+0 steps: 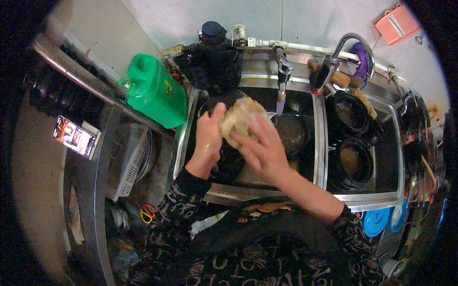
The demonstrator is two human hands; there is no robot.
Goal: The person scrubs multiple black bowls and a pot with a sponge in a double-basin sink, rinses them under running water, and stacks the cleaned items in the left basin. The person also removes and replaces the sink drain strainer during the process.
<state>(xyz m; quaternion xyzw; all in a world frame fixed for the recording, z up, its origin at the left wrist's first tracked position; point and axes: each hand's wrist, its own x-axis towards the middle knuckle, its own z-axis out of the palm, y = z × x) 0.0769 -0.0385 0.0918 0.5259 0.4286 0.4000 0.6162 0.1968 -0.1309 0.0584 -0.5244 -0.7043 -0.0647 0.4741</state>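
My left hand (209, 134) grips the left side of a wet, pale yellowish cloth (243, 114) above the left basin of a metal sink (319, 143). Against the right side of the cloth lies my right hand (263, 144), blurred, with its fingers spread. A dark round bowl or pan (229, 96) shows partly behind the cloth; my hands hide the rest. Below the tap (282, 75) a dark round vessel (291, 134) sits in the same basin.
Dark bowls (354, 159) with liquid are in the right basin. A green plastic jug (155, 91) stands left of the sink, near stacked black bowls (214, 68). A curved faucet (329, 68) rises behind the divider. Further left are a white plastic basket (132, 161) and a lit phone (76, 136).
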